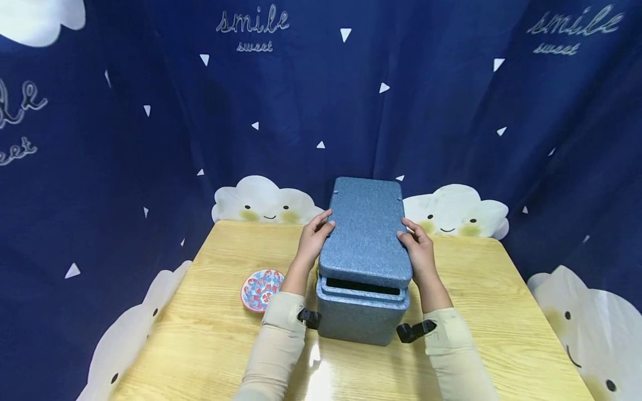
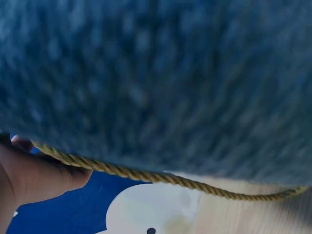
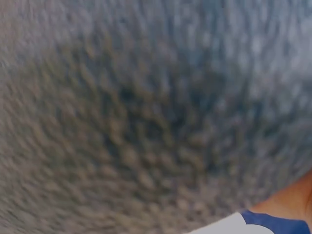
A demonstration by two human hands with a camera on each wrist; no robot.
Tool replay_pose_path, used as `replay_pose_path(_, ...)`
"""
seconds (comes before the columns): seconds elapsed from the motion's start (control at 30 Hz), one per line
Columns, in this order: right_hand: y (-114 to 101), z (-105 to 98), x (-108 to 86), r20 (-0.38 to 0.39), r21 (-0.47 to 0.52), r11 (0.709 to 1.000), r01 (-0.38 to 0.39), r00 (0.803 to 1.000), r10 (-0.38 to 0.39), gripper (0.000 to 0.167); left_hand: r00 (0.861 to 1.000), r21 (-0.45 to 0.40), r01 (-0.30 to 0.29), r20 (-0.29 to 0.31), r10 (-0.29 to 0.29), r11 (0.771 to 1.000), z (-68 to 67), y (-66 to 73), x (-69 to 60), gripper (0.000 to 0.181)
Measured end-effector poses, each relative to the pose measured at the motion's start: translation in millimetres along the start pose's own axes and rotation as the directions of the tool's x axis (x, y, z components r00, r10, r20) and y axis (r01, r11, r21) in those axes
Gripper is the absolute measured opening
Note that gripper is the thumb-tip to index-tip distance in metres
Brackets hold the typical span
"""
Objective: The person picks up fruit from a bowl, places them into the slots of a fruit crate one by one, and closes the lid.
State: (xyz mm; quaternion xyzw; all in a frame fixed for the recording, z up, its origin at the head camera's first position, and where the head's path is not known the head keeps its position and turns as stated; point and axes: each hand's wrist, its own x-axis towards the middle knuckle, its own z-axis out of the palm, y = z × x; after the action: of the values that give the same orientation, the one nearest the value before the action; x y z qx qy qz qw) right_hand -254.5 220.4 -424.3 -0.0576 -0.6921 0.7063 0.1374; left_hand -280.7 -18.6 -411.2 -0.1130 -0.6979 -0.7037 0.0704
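Observation:
A blue-grey speckled foam box stands upright on the table. Its lid sits askew, with a dark gap showing at the near side. My left hand holds the lid's left edge, thumb on top. On the opposite edge, my right hand grips the lid in the same way. A twisted tan rope runs along the box's side in the left wrist view, beside the left hand. The blurred box wall fills most of the right wrist view. The box's contents are hidden.
Left of the box, a patterned red, white and blue dish lies on the wooden table, partly behind the left forearm. A dark blue curtain with clouds and triangles hangs around the table.

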Motion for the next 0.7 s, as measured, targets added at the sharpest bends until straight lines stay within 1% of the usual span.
replay_pose_path(0.07,0,-1,-5.4,0.006,-0.008,1.0,-0.001,1.0,0.001,0.042,1.0,-0.012,-0.007,-0.011,0.007,1.0,0.6,10.5,-8.9,0.038)
replay_pose_path(0.13,-1,-2,-13.6,0.02,-0.013,1.0,0.0,1.0,0.001,0.043,1.0,-0.009,-0.016,-0.024,0.016,1.0,0.7,16.7,-19.3,0.037)
replay_pose_path(0.23,-2,-4,-25.4,0.054,-0.028,1.0,0.003,0.999,-0.001,0.045,1.0,-0.006,-0.015,-0.027,0.015,1.0,-0.2,19.3,-33.1,0.037)
replay_pose_path(0.4,-3,-9,-40.6,0.1,-0.04,0.999,0.007,0.995,-0.003,0.046,1.0,-0.033,0.019,0.0,-0.019,0.999,-2.5,19.6,-47.7,0.04)
replay_pose_path(0.47,-3,-10,-43.6,0.117,-0.041,0.999,0.015,0.993,-0.01,0.046,1.0,-0.043,0.023,0.0,-0.023,0.999,-2.7,19.6,-49.7,0.04)
replay_pose_path(0.53,-2,-12,-43.6,0.127,-0.044,0.999,0.027,0.992,-0.021,0.046,1.0,-0.045,0.027,0.001,-0.027,0.999,-3.0,19.4,-49.0,0.041)
replay_pose_path(0.7,1,-11,-34.8,0.14,-0.056,0.997,0.061,0.989,-0.053,0.047,1.0,-0.045,0.013,0.002,-0.013,0.999,-4.6,13.4,-40.0,0.042)
